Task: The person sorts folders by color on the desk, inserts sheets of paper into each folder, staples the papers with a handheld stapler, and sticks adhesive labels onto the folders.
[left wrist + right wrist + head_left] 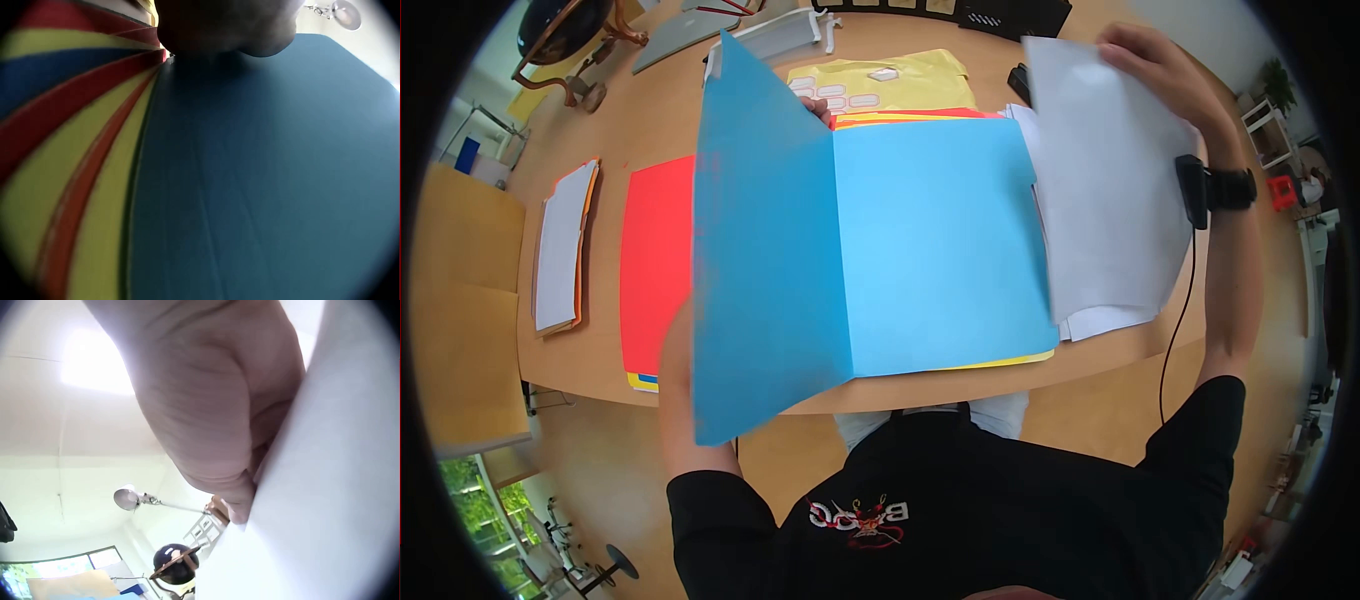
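A blue folder (945, 240) lies spread over a stack of coloured folders, its left cover (765, 250) raised and leaning left. My left hand (815, 108) is mostly hidden behind that cover; a few fingers show beyond its top edge near the fold. From the left wrist view, this hand (225, 25) is right against the blue cover, and I cannot tell how its fingers lie there. My right hand (1155, 70) pinches the top right corner of white paper (1105, 180), held tilted up at the folder's right. In the right wrist view, thumb and fingers meet at the paper's edge.
More white sheets (1110, 320) lie beneath the held paper. A red folder (655, 260) and a papers bundle (565, 245) lie left. Behind the stack is a yellow envelope (920, 80); a globe (565, 30) stands at the back left. A cable (1170, 350) hangs from my right wrist.
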`<act>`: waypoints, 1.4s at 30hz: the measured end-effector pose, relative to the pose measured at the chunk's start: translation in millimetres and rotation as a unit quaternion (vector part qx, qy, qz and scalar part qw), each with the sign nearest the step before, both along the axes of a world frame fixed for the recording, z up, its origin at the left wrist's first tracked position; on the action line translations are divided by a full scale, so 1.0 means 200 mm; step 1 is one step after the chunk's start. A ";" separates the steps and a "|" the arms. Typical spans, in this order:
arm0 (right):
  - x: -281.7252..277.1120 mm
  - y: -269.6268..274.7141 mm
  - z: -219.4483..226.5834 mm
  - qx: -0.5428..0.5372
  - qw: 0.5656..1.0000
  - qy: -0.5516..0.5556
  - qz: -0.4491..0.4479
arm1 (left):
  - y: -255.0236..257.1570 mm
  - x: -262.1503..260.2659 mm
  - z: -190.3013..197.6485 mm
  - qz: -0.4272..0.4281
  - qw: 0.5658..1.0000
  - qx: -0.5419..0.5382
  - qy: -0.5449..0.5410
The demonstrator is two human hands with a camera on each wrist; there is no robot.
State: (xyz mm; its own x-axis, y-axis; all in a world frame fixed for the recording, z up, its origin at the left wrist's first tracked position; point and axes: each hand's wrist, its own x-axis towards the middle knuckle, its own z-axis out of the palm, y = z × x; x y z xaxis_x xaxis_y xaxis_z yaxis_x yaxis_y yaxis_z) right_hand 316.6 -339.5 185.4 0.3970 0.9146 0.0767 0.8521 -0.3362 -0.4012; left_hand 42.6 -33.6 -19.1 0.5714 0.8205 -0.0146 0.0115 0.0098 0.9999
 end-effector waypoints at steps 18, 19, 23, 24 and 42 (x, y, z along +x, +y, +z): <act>-0.49 0.71 -0.72 -0.001 0.997 0.046 0.063 | 0.01 -0.16 0.09 -0.042 0.997 0.056 0.019; -0.50 0.70 -0.71 -0.005 0.997 0.033 0.067 | 0.01 -0.16 0.09 -0.042 0.997 0.056 0.018; -0.37 0.64 -0.75 0.211 0.962 -0.169 0.046 | -0.01 -0.16 0.08 -0.053 0.997 0.057 0.016; -0.29 0.61 -0.73 0.210 0.962 -0.168 0.046 | -0.02 -0.16 0.07 -0.056 0.997 0.057 0.016; -0.21 0.65 -0.59 0.157 0.957 0.239 -0.046 | -0.06 -0.13 0.05 -0.108 0.992 0.067 0.009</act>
